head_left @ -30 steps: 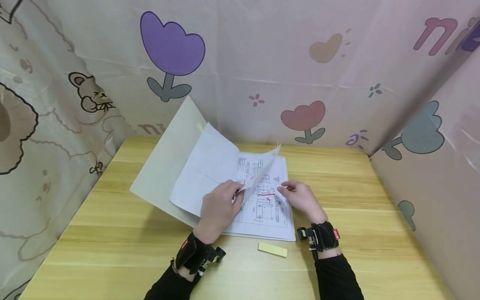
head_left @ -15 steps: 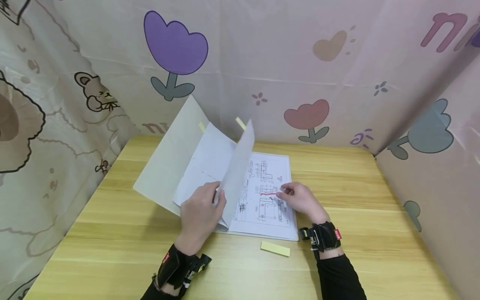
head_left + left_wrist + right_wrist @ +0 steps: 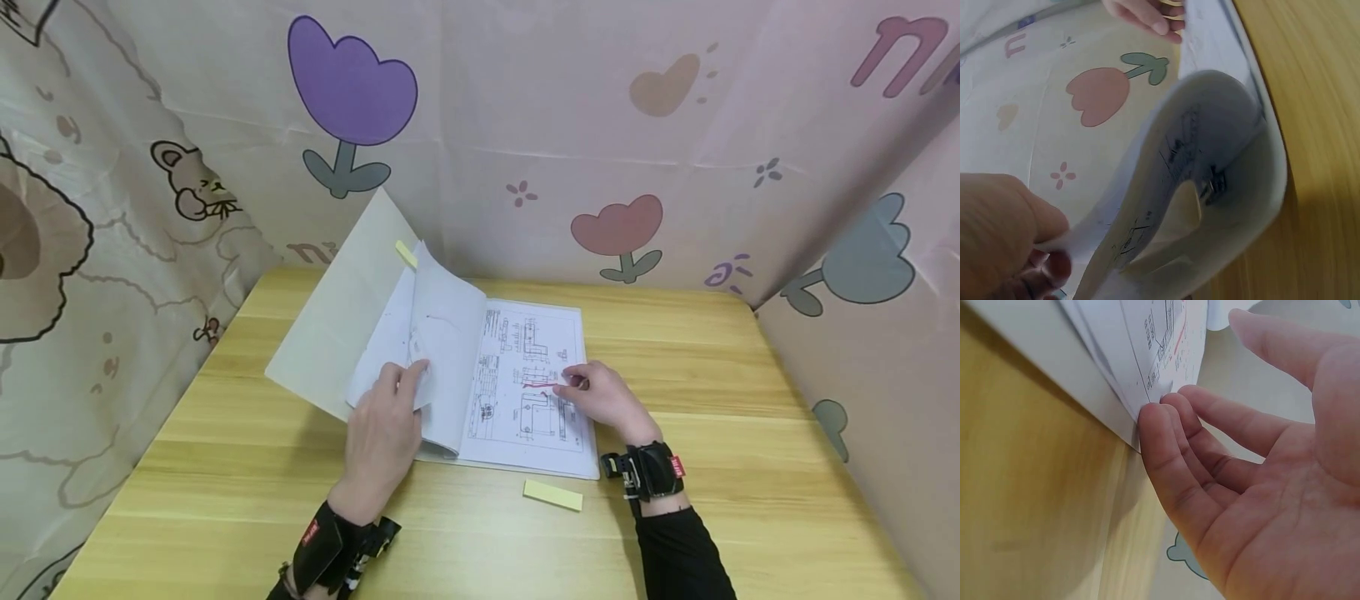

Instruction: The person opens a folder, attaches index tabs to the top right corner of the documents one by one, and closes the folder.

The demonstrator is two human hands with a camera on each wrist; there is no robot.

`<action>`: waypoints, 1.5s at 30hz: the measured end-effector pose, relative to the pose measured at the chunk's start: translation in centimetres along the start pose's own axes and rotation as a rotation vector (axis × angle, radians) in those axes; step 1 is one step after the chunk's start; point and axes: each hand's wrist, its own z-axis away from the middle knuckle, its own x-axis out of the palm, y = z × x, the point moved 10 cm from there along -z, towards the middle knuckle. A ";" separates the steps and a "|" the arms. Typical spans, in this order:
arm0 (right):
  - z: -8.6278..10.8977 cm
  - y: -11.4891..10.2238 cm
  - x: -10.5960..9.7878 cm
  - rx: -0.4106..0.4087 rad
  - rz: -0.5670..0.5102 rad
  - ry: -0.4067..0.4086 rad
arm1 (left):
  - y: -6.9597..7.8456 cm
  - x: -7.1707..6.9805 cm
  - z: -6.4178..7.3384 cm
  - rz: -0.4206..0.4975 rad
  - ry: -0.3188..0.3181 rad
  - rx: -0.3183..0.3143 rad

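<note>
A booklet of technical drawings point(image 3: 502, 408) lies on the table with its pale cover point(image 3: 322, 333) raised at the left. My left hand point(image 3: 381, 433) pinches the edge of a turned page point(image 3: 450, 350) between thumb and fingers. In the left wrist view this page point(image 3: 1141, 162) bows in a curve, drawings on its inner side. My right hand point(image 3: 603, 398) is at the right edge of the open sheet, fingers relaxed and slightly bent. The right wrist view shows its fingertips right at the sheet's edge point(image 3: 1129, 394), thumb apart. A yellow sticky tab point(image 3: 406, 254) sticks out above the turned page.
A yellow sticky-note pad point(image 3: 552, 495) lies on the wooden table point(image 3: 225, 467) in front of the booklet. A printed curtain point(image 3: 487, 100) hangs behind the table and along both sides. Each wrist wears a black strap with a small camera.
My left hand has carried the page from over the open sheet leftward toward the cover, uncovering more of the drawing. The right hand stays near the sheet's right edge.
</note>
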 end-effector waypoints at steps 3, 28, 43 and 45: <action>0.0 0.0 0.0 -0.003 0.002 0.002 | 0.1 0.4 0.0 -0.083 -0.033 0.055; 0.0 0.1 0.1 -0.022 0.002 0.006 | 2.1 5.5 -0.2 -0.392 -0.435 0.240; 0.1 -0.2 0.1 -0.018 0.014 0.012 | 6.2 10.7 -2.3 -0.272 -0.523 0.188; 0.1 -0.2 0.2 -0.016 0.017 0.013 | 5.9 11.6 -2.2 -0.260 -0.564 0.160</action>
